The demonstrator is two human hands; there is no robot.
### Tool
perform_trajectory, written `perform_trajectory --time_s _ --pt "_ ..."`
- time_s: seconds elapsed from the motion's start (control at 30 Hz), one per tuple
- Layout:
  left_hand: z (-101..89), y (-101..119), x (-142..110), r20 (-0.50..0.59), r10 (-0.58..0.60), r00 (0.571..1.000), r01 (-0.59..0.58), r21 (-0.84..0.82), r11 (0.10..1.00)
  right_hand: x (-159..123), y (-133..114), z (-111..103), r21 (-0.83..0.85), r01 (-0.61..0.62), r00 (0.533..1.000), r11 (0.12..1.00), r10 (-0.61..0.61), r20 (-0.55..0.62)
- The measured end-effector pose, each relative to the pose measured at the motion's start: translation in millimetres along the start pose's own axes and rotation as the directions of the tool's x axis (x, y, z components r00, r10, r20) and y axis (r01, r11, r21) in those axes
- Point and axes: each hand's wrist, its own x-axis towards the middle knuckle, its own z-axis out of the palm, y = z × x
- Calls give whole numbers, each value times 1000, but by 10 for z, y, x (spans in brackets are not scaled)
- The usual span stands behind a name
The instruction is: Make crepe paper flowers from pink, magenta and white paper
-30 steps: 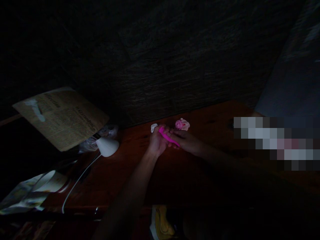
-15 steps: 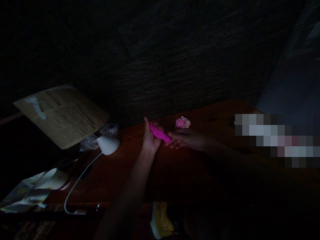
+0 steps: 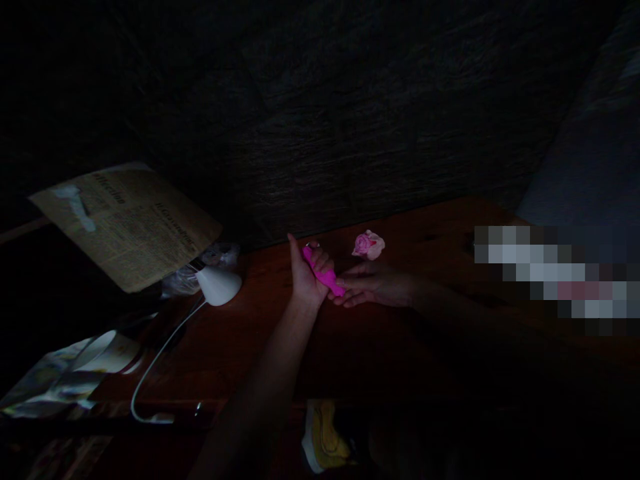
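In dim light over a reddish wooden table (image 3: pixel 380 347), my left hand (image 3: pixel 306 275) is wrapped round a bright pink stick-shaped thing (image 3: pixel 324 272), thumb pointing up. My right hand (image 3: pixel 373 287) lies just to its right with fingers stretched out, their tips touching the lower end of the pink thing. A small pink and white crumpled flower-like piece (image 3: pixel 369 245) lies on the table just beyond my right hand.
A white desk lamp head (image 3: pixel 218 285) on a thin bent arm stands at the left. Behind it leans a sheet of newspaper (image 3: pixel 127 223) over a clear plastic bag. Papers and a white dish (image 3: pixel 95 353) lie at the far left. A yellow shoe (image 3: pixel 325 437) shows below the table's edge.
The pink thing has turned more upright in my left hand. My right hand has let go of its end and opened, fingers now flat. A white scrap seen by my left hand a second ago is gone from view.
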Motion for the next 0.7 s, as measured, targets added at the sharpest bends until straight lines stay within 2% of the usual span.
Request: perform_trajectory --time_s 0.17,0.43,0.6,0.7 --pt "24 -22 -7 -101 -94 990 106 118 987 2 4 -13 -69 21 1000 997 -21 -3" --pt "-30 31 -33 4 -96 995 96 74 993 0 5 -5 -115 -37 999 993 37 -4" --pt "-19 51 -52 54 -77 996 75 38 996 22 25 43 -173 11 998 985 -22 -63" --pt "33 56 -73 42 -113 993 113 -15 993 33 14 64 -221 51 992 974 -75 -105"
